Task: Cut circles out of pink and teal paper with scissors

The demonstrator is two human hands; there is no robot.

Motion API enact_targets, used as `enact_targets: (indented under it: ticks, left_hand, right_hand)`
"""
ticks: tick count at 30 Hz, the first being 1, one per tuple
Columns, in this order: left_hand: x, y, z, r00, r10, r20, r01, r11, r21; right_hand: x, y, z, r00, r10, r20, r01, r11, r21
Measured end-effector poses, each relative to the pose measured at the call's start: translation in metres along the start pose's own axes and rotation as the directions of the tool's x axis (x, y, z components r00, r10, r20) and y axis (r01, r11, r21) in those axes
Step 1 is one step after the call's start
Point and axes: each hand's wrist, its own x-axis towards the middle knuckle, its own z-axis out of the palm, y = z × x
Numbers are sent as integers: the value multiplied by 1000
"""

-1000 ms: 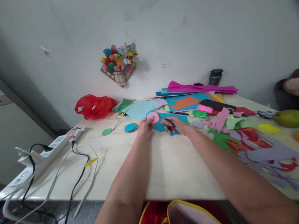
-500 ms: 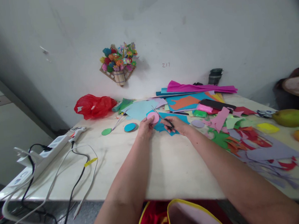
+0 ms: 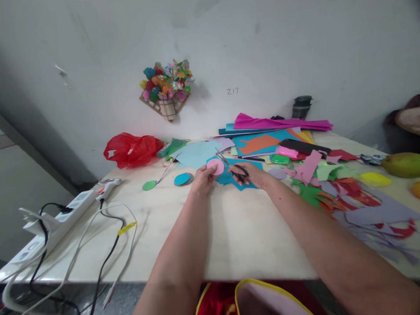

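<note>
My left hand [image 3: 204, 178] pinches a round pink paper disc [image 3: 216, 166] by its left edge, above the middle of the table. Just to the right, my right hand [image 3: 250, 174] is closed around the black handles of a pair of scissors [image 3: 240, 173]. Their blades point up and left, beside the disc's upper right edge. Blue paper [image 3: 229, 177] with a jagged edge shows behind and below the disc. Left of my hands lie a blue paper disc [image 3: 182, 179] on top of others and a green paper disc [image 3: 149, 185].
Paper scraps [image 3: 364, 209] spread over the table's right side, near a green mango [image 3: 408, 164]. A red plastic bag [image 3: 132, 151] sits at the back left. A white power strip [image 3: 57, 230] with cables runs along the left edge. Magenta paper [image 3: 279, 123] lies against the wall.
The scissors and my right hand have shifted slightly to the right, and the blades stand a little more apart from the pink disc. My left hand still holds the disc.
</note>
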Motion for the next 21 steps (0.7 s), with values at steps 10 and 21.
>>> enact_targets:
  ticks: [10, 21]
  left_hand:
    - [1, -1, -3, 999, -22, 32, 22, 1000, 10]
    - [0, -2, -4, 997, -15, 70, 14, 1000, 22]
  right_hand:
    - [-3, -1, -7, 995, 16, 95, -14, 1000, -19]
    - [-2, -3, -1, 997, 8, 76, -4, 999, -49]
